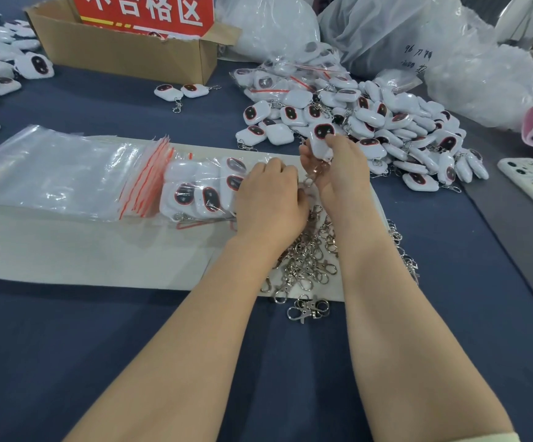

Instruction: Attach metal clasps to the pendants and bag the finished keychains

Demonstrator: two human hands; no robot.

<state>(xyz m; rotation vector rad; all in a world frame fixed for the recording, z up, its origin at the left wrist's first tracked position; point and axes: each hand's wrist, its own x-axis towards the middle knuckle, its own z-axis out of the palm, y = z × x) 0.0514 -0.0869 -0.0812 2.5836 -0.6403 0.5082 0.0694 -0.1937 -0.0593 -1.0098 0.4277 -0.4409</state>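
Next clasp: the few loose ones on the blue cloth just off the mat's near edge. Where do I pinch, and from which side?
Probably the loop jutting left from that small clasp cluster: it lies flat on the blue cloth, apart from the main clasp pile. Pinch across it from above, approaching from the near-left, where nothing tangles it.

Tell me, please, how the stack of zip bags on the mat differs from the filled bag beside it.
The stack of zip bags lies flat and empty; the filled bag bulges with white pendants. The stack is several bags fanned together; the filled bag is single. Both are clear plastic with red zip strips, on the pale mat.
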